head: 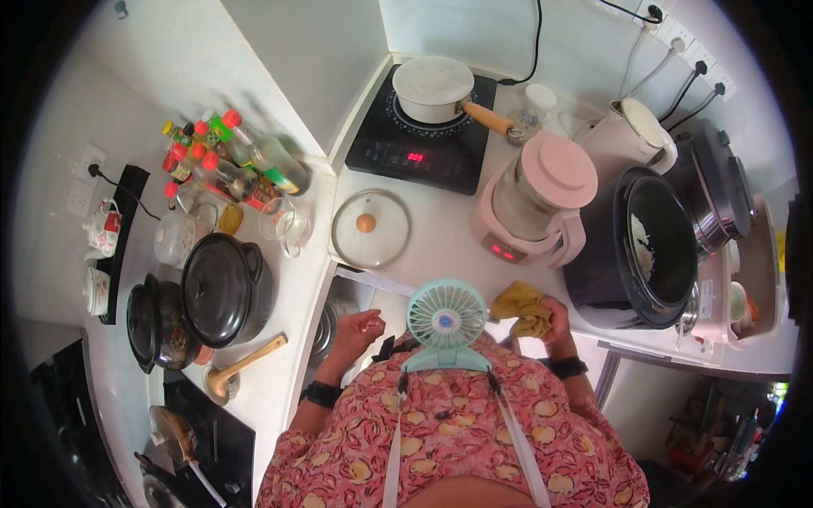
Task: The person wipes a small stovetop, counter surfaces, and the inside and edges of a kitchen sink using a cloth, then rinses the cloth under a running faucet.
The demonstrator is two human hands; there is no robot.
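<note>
My right hand (pixel 557 320) grips a crumpled mustard-yellow cloth (pixel 522 309) at the counter's front edge. My left hand (pixel 359 333) is in front of the counter with loosely bent fingers and holds nothing. Beyond my hands, a glass pot lid (pixel 371 228) with a round wooden knob lies on the counter. Behind it, a white saucepan (pixel 427 105) with a wooden handle sits on a black induction cooktop (pixel 413 171) whose red display is lit. A pink-lidded glass electric kettle (pixel 530 197) stands on its lit base, right of the lid.
A dark rice cooker (pixel 597 254) at right holds white rice (pixel 641 247). A cream kettle (pixel 613 136) stands behind. Left are sauce bottles (pixel 273 159), a glass mug (pixel 293 232), a lidded black casserole (pixel 216 292) and a wooden spoon (pixel 254 359). A mint fan (pixel 446 317) hangs at my chest.
</note>
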